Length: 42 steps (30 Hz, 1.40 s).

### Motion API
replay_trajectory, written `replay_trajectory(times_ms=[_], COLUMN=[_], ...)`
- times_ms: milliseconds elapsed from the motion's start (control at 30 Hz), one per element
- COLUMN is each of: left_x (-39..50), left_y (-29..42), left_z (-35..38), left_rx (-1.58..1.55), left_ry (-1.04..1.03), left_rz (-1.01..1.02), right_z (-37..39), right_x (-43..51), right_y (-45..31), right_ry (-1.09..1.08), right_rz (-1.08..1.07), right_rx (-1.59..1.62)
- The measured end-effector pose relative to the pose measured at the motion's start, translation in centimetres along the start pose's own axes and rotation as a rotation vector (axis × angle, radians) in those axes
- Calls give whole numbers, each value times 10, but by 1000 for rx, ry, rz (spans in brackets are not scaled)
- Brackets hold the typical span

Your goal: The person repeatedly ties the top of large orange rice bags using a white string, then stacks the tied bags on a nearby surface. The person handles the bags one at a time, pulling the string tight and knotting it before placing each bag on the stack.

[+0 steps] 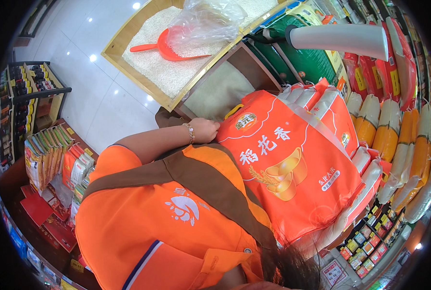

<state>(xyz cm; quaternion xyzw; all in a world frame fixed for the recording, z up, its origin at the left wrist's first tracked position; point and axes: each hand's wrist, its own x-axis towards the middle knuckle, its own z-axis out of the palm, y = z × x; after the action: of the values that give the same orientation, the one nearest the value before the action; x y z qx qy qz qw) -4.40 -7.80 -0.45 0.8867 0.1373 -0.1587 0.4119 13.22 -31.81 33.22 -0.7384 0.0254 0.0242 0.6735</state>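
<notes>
My left hand (205,130), with a beaded bracelet on its wrist, is at the upper left edge of a large red rice bag (269,159). Its fingers look curled against the edge, but the fingertips are hidden, so I cannot tell whether they grip it. A yellow handle (233,111) shows just above the hand. The bag bears printed writing and gold ingots and lies close against my orange and brown apron. My right hand is out of view. Beyond the bag, a wooden bin (137,78) holds white rice, a red plastic scoop (169,45) and clear plastic bags (204,23).
More red and white rice bags (336,108) stand behind the large one. Green packages (302,54) and orange-yellow bags (385,123) line the right side. A grey-white curved part (340,38) juts in at top right. Shelves with bottles (23,90) and small packets (48,156) are at left.
</notes>
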Motion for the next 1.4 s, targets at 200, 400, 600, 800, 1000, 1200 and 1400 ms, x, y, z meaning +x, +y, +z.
replay_trajectory(times_ms=[200, 400, 600, 800, 1000, 1200, 1400], left_x=[0, 0, 0, -2, -4, -10, -19], left_y=[-2, -1, 0, 0, 3, 2, -1], left_z=[4, 4, 4, 4, 4, 6, 8], left_rx=[5, 11, 17, -2, 3, -13, -43], left_ry=[-10, -9, -36, -47, -14, 16, 43], left_rz=[-13, 11, 1, 4, 50, 47, 57], right_z=[3, 4, 11, 29, 56, 81, 99], right_x=[-2, -6, -8, -12, -17, -24, -40], right_y=[-6, -10, -13, -24, -33, -44, -52], right_ry=[-15, -1, 0, 10, -68, -132, -159], right_rz=[6, -3, -22, -3, -7, -17, -24], right_rx=[11, 0, -14, -67, -2, 23, 38])
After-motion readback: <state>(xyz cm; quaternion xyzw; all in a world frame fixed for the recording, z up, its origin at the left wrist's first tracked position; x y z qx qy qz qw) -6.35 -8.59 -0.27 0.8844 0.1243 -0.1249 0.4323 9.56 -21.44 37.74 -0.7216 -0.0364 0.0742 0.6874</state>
